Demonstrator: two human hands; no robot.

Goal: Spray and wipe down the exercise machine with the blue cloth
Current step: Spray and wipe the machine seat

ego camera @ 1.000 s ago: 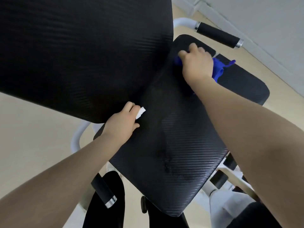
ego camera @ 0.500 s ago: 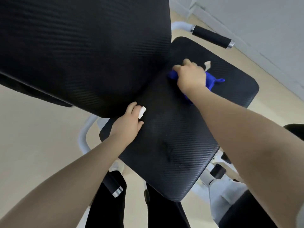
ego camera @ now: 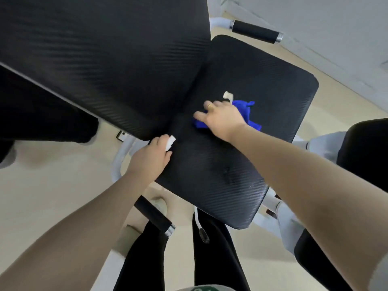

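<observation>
- The right hand's fingers (ego camera: 201,115) are spread and laid fairly flat over the blue cloth (ego camera: 244,109), pressing it down on the seat pad (ego camera: 262,85) near the crease where the seat pad meets the backrest pad (ego camera: 105,59). The cloth is bunched under the palm, with folds sticking out beyond the right hand (ego camera: 223,118).
- For a good wipe, a flat palm with even pressure should work best; a bunched cloth covers less surface, so opening it out would likely help.
- The left hand (ego camera: 152,156) rests at the seat pad's near-left edge, its fingers curled around something white (ego camera: 170,141). Only a small corner shows, so what it is cannot be told. This hand seems to steady the pad; keeping it planted should stop the seat shifting under the strokes.
- A damp-looking patch (ego camera: 226,173) sits on the near half of the seat pad, well apart from the cloth. Long overlapping strokes from the crease towards the near edge would probably catch it.
- Outward, the black-grip handles (ego camera: 255,31) of the exercise machine likely remain to be wiped.
</observation>
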